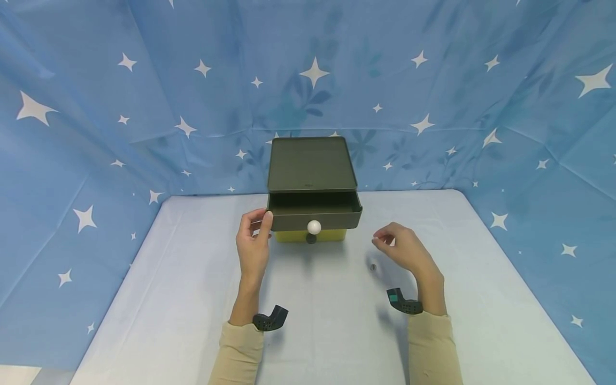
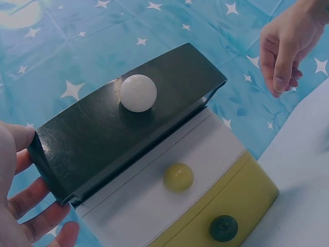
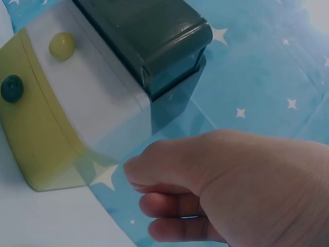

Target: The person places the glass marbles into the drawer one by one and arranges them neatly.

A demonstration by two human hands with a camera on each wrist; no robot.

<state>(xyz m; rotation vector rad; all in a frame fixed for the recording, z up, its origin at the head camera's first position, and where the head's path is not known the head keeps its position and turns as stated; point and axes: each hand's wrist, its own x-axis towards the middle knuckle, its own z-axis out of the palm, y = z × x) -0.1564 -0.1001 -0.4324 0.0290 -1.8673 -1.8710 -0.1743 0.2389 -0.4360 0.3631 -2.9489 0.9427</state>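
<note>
A small chest with stacked drawers stands at the back of the white table. Its dark green top drawer (image 1: pixel 332 221) is pulled out and has a white round knob (image 1: pixel 314 227). My left hand (image 1: pixel 252 243) grips the drawer's left side, thumb at its front corner. To the right of the chest, my right hand (image 1: pixel 406 248) hovers apart from it. The right thumb (image 3: pixel 149 170) lies close to the index finger, the other fingers loosely bent, and nothing shows between them. A tiny round grey thing (image 1: pixel 372 267) lies on the table below this hand.
Below the green drawer come a white drawer (image 2: pixel 139 190) with a yellow knob (image 2: pixel 178 177) and a yellow drawer (image 2: pixel 257 190) with a dark green knob (image 2: pixel 223 228). A blue star-patterned cloth (image 1: pixel 216 96) hangs behind the white table (image 1: pixel 192 267) and along its sides.
</note>
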